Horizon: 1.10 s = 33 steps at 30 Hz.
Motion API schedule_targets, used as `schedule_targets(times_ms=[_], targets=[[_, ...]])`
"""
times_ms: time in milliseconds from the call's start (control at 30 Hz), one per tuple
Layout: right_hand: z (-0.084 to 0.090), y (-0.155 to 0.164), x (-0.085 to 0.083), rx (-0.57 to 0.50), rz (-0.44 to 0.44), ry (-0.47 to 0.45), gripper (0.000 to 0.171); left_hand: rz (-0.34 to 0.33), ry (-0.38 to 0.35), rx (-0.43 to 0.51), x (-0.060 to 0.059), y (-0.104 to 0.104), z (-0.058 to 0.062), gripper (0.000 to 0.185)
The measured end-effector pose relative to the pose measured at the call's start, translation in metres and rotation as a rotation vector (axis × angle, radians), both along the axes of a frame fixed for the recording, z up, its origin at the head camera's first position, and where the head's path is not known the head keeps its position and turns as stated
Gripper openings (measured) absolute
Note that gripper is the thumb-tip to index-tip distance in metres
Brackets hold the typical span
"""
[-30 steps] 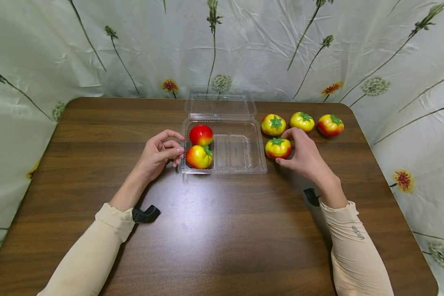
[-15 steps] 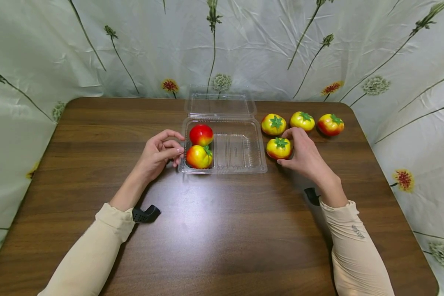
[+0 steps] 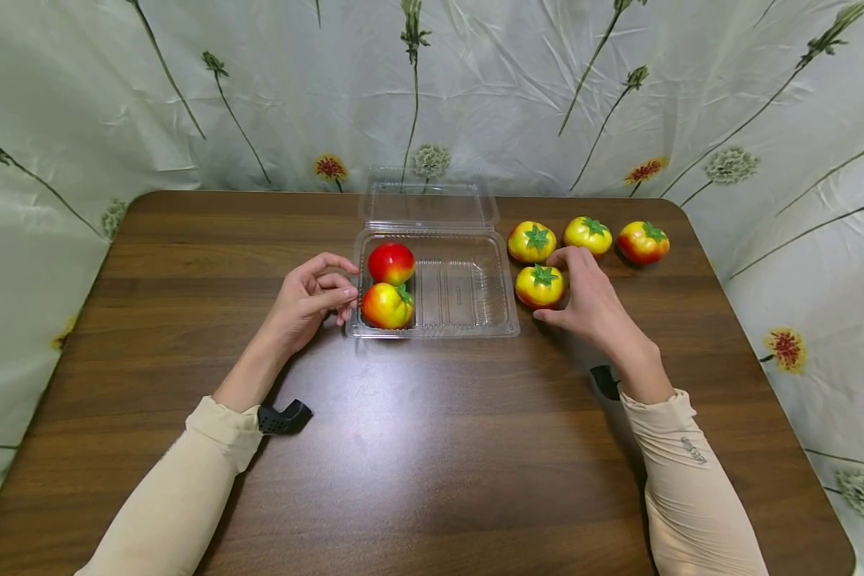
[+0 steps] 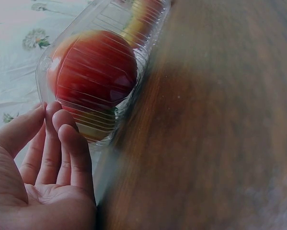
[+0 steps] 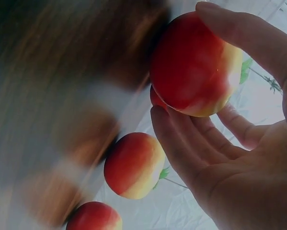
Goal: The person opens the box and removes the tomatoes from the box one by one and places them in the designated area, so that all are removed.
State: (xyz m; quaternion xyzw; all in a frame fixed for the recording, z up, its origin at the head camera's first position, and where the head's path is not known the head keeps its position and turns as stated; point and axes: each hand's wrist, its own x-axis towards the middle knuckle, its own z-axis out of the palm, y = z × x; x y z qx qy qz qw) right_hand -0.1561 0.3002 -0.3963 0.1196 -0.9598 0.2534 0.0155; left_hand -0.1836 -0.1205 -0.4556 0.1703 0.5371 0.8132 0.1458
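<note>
In the head view, a clear plastic clamshell box [image 3: 468, 292] stands with its lid [image 3: 432, 204] folded back toward the curtain. A red tomato [image 3: 391, 262] and a yellow-red tomato [image 3: 386, 307] sit one behind the other at its left end. My left hand [image 3: 308, 298] pinches the box's left rim between thumb and fingertips, as the left wrist view shows. Right of the box, my right hand [image 3: 592, 298] holds another yellow-red tomato [image 3: 540, 288], green leaves upward. The right wrist view shows the thumb and fingers on opposite sides of this tomato [image 5: 196, 67].
Behind my right hand lie three more tomatoes: one near the box's right edge [image 3: 532, 242], a middle one [image 3: 588, 235] and a far-right one [image 3: 643, 243]. A flower-printed curtain [image 3: 259, 96] hangs behind the brown wooden table [image 3: 418, 472].
The tomato in my right hand has shifted slightly right, then back left, and its leaves have tilted a little. My left hand and the box have stayed in place.
</note>
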Motion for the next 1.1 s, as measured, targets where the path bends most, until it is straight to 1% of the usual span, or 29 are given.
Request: schedule_targets(times_ms=[200, 300, 433, 533, 833, 1100], targets=[[0.0014, -0.0003, 0.0014, -0.01, -0.005, 0.013, 0.076, 0.013, -0.002, -0.015, 0.0004, 0.0003, 0.0006, 0.026], [0.0018, -0.0001, 0.002, -0.012, -0.004, 0.045, 0.073, 0.007, 0.0, -0.006, 0.0004, 0.0006, 0.0006, 0.026], [0.0012, 0.0002, 0.0015, -0.015, 0.0, 0.114, 0.07, -0.001, 0.003, -0.001, 0.0, 0.0005, 0.0, 0.026], [0.0004, 0.0001, 0.001, -0.025, -0.005, 0.143, 0.07, 0.003, 0.004, -0.008, 0.0, 0.0, -0.0001, 0.025], [0.0008, -0.0015, 0.0016, -0.048, -0.023, 0.159, 0.069, 0.002, -0.001, -0.003, 0.0004, 0.0006, 0.001, 0.026], [0.0009, -0.0045, 0.0009, -0.097, -0.022, 0.209, 0.065, 0.006, 0.001, -0.012, -0.0002, 0.0001, -0.0002, 0.026]])
